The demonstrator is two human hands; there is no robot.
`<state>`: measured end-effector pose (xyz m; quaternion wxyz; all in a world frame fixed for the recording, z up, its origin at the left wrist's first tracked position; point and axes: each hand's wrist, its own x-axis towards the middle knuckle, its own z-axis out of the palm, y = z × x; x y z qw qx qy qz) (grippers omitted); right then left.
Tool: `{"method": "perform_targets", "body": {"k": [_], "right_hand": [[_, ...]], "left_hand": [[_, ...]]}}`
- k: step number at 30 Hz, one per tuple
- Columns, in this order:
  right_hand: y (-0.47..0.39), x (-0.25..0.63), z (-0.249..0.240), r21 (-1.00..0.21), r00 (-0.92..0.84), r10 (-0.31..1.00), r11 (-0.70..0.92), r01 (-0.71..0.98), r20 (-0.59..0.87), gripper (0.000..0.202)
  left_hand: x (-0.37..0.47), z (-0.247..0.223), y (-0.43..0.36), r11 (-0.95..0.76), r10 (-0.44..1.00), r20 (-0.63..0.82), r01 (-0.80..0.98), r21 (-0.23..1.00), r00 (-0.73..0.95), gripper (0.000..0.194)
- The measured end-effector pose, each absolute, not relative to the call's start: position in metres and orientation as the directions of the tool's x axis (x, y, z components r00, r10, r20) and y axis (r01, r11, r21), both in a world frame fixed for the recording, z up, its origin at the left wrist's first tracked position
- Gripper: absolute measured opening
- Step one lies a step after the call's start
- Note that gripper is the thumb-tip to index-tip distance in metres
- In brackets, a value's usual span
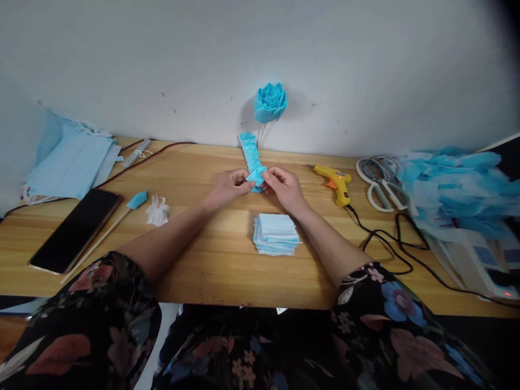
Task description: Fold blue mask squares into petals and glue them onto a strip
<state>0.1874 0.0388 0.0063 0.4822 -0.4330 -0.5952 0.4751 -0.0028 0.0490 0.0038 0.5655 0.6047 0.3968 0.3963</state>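
My left hand (227,187) and my right hand (284,187) meet over the middle of the wooden table (203,260). Together they pinch the near end of a strip of folded blue petals (251,154) that runs away toward the wall. Just in front of my hands lies a stack of cut blue squares (276,234). A finished blue fabric rose (270,102) on a thin stick leans against the white wall behind the strip.
A yellow glue gun (335,181) with a black cord and white-handled scissors (379,187) lie to the right, beside a heap of blue scraps (450,187). On the left are a black phone (77,227), a blue-tipped stick (117,219), a white wad (157,211) and blue face masks (69,165).
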Motion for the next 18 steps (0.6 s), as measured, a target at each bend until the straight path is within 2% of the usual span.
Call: {"method": "perform_targets", "body": {"k": [4, 12, 18], "right_hand": [[0.0378, 0.1870, 0.0041, -0.966, -0.115, 0.967, 0.240, 0.091, 0.229, 0.058], [0.0390, 0.1873, 0.0038, -0.981, -0.208, 0.963, 0.187, 0.053, 0.172, 0.058], [0.0363, 0.1825, 0.0074, -0.960, -0.154, 0.959, 0.257, 0.114, 0.238, 0.060]], "left_hand": [[-0.0018, 0.0025, 0.0505, -0.042, 0.918, 0.032, 0.017, 0.999, 0.394, 0.038], [-0.0021, -0.0007, 0.0496, -0.042, 0.912, 0.023, 0.037, 0.998, 0.409, 0.038], [-0.0010, -0.0031, 0.0485, -0.097, 0.895, 0.075, 0.028, 0.995, 0.440, 0.045]]}}
